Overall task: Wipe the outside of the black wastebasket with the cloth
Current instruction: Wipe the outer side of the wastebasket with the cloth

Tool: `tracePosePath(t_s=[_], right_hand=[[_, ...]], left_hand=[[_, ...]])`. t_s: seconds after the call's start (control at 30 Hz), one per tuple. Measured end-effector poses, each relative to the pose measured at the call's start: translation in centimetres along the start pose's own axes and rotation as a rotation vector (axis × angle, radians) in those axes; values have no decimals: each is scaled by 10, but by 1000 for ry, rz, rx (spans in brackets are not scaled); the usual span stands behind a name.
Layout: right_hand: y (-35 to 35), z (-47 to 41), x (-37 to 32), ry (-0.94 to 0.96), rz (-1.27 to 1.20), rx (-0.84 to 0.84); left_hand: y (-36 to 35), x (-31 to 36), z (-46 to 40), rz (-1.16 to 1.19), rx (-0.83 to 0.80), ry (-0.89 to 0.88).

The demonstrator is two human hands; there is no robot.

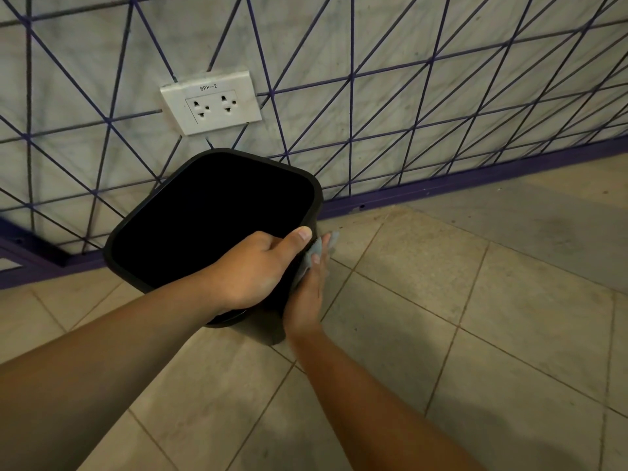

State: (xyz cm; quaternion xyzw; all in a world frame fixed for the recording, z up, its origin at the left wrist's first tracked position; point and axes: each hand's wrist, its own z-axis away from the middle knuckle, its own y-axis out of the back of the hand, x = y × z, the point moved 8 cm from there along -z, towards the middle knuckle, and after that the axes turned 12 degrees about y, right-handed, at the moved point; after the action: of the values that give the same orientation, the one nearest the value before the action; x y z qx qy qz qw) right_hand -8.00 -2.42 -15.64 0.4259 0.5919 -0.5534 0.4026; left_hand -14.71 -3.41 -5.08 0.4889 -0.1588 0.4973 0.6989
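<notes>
Left grip (258, 270) is curled over the near rim of the black wastebasket (210, 215), thumb lying along the rim edge, fingers hooked inside and hidden; right grip (307, 290) is flat, fingers straight and pressed together, pushing the pale grey cloth (314, 251) against the wastebasket's right outer wall just below the rim corner. The wastebasket is tipped toward the camera, mouth facing up and back, its base low and mostly hidden behind the left forearm; whether the base touches the tiled floor (441, 317) can't be told. It sits just in front of the wall (373, 45) with purple line pattern, below the white double socket (212, 103). Risks, as judgement: only one hand steadies the bin at a single rim spot, so a hard sideways wipe could twist it out of the hold or tip it toward the wall. The cloth is held only by flat pressure, not pinched, so it may slide off or bunch up on a long stroke. The far sides next to the wall are likely to be skipped unless the bin is rotated. Look: matte black plastic, rounded-square mouth, rolled lip, inside fully dark, no dirt readable on the outside.
</notes>
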Motion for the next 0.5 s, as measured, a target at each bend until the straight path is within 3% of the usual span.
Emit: tracePosePath(t_s=[0.07,0.23,0.37,0.5], right_hand=[[-3,-11,-7,-50,-25,0],[-9,1,-23,146,19,-75],[-9,-12,-24,31,-13,-59],[-7,-8,-27,151,32,-83]], left_hand=[[0,2,1,0,3,-17],[-2,4,3,10,-16,-49],[-1,7,5,-4,-2,-52],[-4,6,5,12,-18,-55]])
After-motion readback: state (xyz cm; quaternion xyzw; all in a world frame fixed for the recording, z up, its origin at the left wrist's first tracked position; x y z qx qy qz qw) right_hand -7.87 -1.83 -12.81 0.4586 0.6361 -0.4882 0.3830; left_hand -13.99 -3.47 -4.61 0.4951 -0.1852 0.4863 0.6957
